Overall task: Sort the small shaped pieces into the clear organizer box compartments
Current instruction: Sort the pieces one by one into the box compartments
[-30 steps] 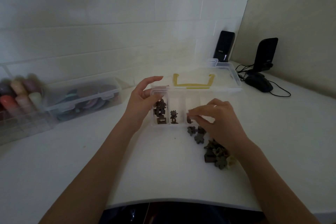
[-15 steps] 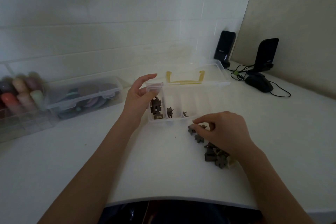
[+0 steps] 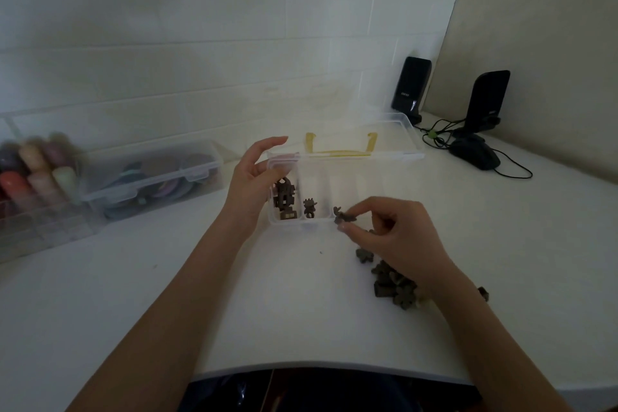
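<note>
On the white surface (image 3: 140,304) sits a clear plastic organizer box (image 3: 337,177) with its lid laid open behind it at twelve o'clock. The left hand (image 3: 250,191) rests against the box's left wall at nine o'clock, fingers spread wide and curved, with nothing between them. The right hand (image 3: 398,237) has its grip narrowed on a small dark brown shaped piece (image 3: 344,216), pinched between thumb and forefinger right at the box's near edge, by the third compartment from the left. The leftmost compartment holds a stack of dark blocky pieces (image 3: 284,199); the next holds one small dark figure-like piece (image 3: 309,207). At five o'clock from the box, a loose pile of dark brown pieces (image 3: 391,281) lies on the surface, partly under the right wrist.
</note>
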`<control>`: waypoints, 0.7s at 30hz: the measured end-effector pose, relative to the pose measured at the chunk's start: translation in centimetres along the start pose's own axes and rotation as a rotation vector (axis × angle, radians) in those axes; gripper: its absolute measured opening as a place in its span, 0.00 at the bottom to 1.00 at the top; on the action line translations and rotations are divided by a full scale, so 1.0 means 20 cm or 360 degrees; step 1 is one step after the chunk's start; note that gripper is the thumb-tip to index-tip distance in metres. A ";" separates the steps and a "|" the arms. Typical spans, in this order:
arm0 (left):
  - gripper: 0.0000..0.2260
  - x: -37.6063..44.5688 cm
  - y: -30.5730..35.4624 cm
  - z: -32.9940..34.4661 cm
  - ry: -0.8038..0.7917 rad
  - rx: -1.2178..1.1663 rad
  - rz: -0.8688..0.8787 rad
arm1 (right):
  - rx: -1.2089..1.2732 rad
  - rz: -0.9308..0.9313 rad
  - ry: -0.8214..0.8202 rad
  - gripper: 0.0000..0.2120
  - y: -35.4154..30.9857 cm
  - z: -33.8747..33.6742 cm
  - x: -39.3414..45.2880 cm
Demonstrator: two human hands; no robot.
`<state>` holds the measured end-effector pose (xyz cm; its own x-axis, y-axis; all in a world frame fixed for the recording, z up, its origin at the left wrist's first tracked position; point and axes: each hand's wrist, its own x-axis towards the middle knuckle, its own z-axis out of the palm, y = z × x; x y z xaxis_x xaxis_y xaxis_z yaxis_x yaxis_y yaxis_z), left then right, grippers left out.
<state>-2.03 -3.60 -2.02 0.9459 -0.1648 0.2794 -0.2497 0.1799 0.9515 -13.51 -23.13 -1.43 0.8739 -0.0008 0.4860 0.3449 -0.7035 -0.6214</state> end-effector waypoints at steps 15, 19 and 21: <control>0.19 -0.02 0.03 0.01 -0.0003 -0.0003 -0.0040 | -0.0831 -0.0035 0.0027 0.08 -0.07 0.01 0.12; 0.19 -0.02 0.03 0.01 -0.0002 0.0015 -0.0020 | -0.1070 -0.0120 -0.0076 0.10 -0.11 0.03 0.20; 0.19 -0.02 0.03 0.01 -0.0011 0.0010 -0.0015 | -0.1209 -0.0163 -0.0156 0.10 -0.12 0.07 0.22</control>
<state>-2.64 -3.65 -1.50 0.9469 -0.1729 0.2710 -0.2418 0.1721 0.9549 -10.09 -20.48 1.41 0.8890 0.1285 0.4395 0.1270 -0.9914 0.0330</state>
